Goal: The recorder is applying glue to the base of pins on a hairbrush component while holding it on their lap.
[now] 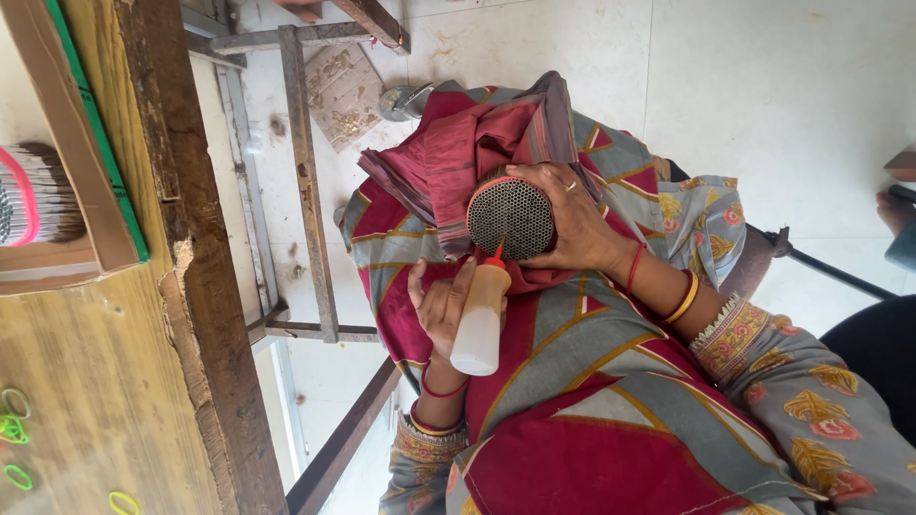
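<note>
Left hand (pixel 441 307) grip clamped on glue bottle (pixel 479 319), red nozzle touching tube bundle (pixel 510 218); right hand (pixel 572 219) grip clamped round bundle, over lap.

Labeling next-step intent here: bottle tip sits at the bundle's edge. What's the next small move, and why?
Probably a light squeeze of the squeeze bottle in the left hand. Its red nozzle already touches the lower rim of the round tube bundle, which the right hand steadies on the lap.
</note>
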